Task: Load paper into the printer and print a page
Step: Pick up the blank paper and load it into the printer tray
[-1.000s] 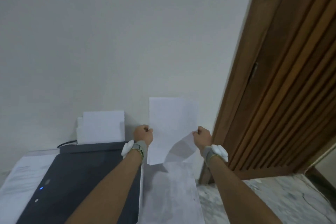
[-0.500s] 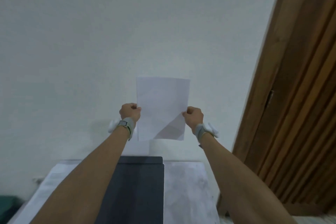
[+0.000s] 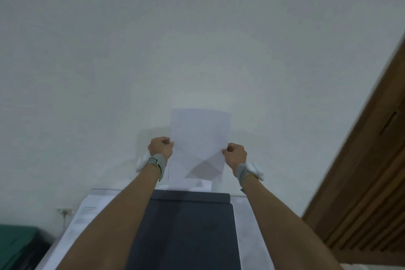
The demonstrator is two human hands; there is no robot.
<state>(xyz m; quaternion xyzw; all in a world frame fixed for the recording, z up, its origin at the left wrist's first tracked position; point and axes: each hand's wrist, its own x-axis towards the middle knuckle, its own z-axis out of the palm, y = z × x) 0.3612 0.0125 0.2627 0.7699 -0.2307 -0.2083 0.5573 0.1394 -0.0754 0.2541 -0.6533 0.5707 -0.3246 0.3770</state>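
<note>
A white sheet of paper [image 3: 198, 138] stands upright in front of the wall, above the rear edge of the dark grey printer [image 3: 186, 226]. My left hand [image 3: 160, 147] pinches its left edge and my right hand [image 3: 235, 154] pinches its right edge, both at mid-height. The sheet's bottom edge hangs just over the back of the printer, where a bit of white paper [image 3: 202, 186] shows in the rear tray. Most of that tray is hidden behind the held sheet.
The printer sits on a white-covered table [image 3: 72, 223] against a plain wall. A wooden slatted door [image 3: 361, 193] stands at the right. A dark green object [image 3: 17, 245] lies low at the left, and a wall socket [image 3: 64, 210] sits near the table's left edge.
The sheet, held in both hands, has shifted left from beside the printer to directly above its rear edge. The view swung left, pushing the door toward the right border.
</note>
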